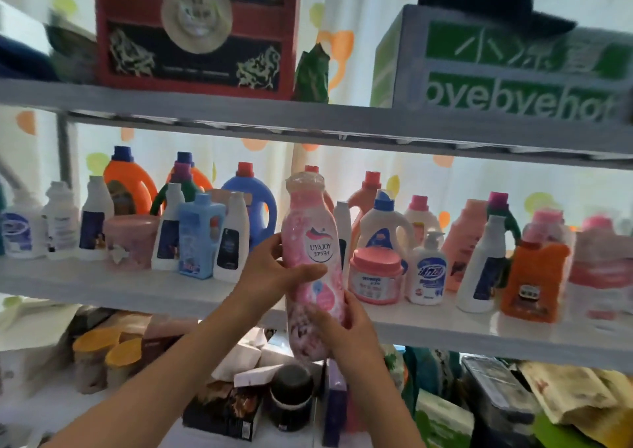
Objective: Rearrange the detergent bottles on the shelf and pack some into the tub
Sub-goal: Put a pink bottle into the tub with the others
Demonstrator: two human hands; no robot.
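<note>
Right now I see both hands clamped on the tall pink bottle (312,262), held upright in front of the middle shelf (137,286). The left hand (274,269) grips its middle from the side, and the right hand (346,334) wraps its lower part. Other detergent bottles (373,221) stand in rows behind it.

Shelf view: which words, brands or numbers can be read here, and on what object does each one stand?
"UYAJOY": pink bottle, gripped by the left hand and right hand.
"byebyehot", first letter partly cut off: green and white box on the upper shelf.
Large Chinese characters above it: too blurred to read.
Labels on the pink jar, pump bottle and other bottles: too small or blurred.
</note>
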